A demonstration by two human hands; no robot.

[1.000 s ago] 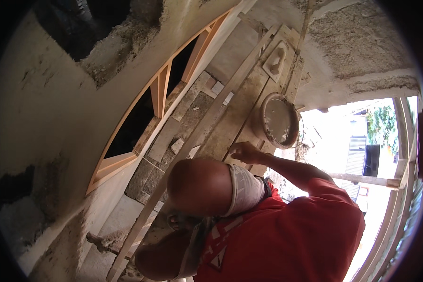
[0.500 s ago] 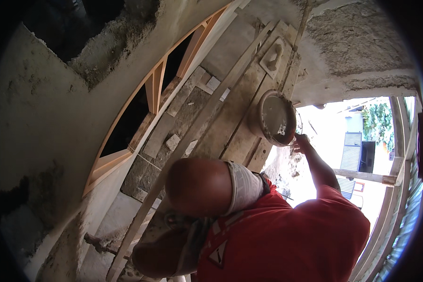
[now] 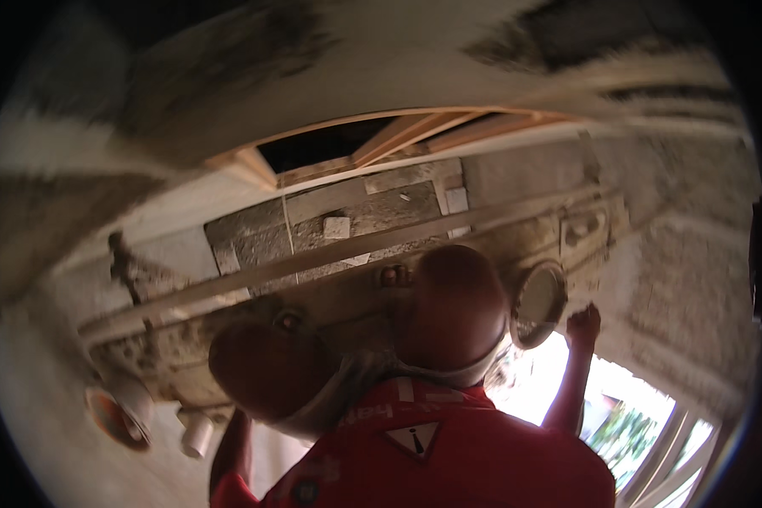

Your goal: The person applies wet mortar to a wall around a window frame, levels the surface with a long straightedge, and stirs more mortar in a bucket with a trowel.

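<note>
My right hand [image 3: 583, 323], slightly blurred, is raised just right of a round bucket [image 3: 559, 296] of grey wet material, its fingers curled; what they hold, if anything, I cannot make out. My left forearm [image 3: 233, 449] runs up beside my left knee [image 3: 262, 372], which hides that hand. My bare right knee [image 3: 449, 305] is bent beside the bucket, above my red shirt. The bucket stands on worn planks [image 3: 178, 364], with a pale tray [image 3: 584, 229] beyond it.
A long batten [image 3: 339, 254] crosses in front of me, before stone blocks [image 3: 337, 227] and a wooden window frame [image 3: 389, 144] in the plastered wall. An orange-rimmed container [image 3: 118, 415] and pale cylinder [image 3: 196, 436] are at lower left. A bright opening [image 3: 618, 398] lies at lower right.
The view has swung round, so the planks and window now run sideways. My right hand went to the bucket's rim and now sits just off it; my left arm has come into view.
</note>
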